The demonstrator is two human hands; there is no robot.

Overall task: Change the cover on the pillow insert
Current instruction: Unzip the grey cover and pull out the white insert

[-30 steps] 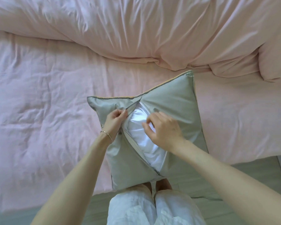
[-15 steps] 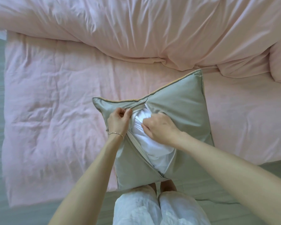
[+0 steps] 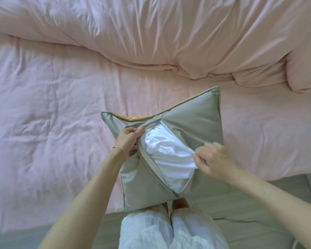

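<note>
Pinching the left flap of the zip opening, the left hand (image 3: pixel 128 139) has its grip clamped on the grey cover (image 3: pixel 192 121) near the top of the slit, thumb and fingers curled over the edge. The right hand (image 3: pixel 214 161) has its grip closed on a fold of the white pillow insert (image 3: pixel 166 155), at the right lip of the opening, and seems to be drawing it outward. The pillow lies on the near edge of the pink bed (image 3: pixel 61 108), one corner overhanging toward the person's knees, with a rumpled pink duvet (image 3: pixel 151 29) well behind it.

The step in hand looks like pulling the insert out through the zip. The opening gapes wide in the middle but narrows to the zip's closed end (image 3: pixel 176 194) at the near corner, so that end will likely take the strain. To do it well, the left hand should hold its flap back and down as an anchor while the right pulls the insert up and away from the zip teeth rather than across them. A single pinch of thin white fabric may stretch or slip; reaching deeper for a fuller handful of the filling would move the bulk more surely. Folding the insert in on itself should ease it through. An orange lining or face (image 3: pixel 136 118) shows at the cover's far edge.
</note>
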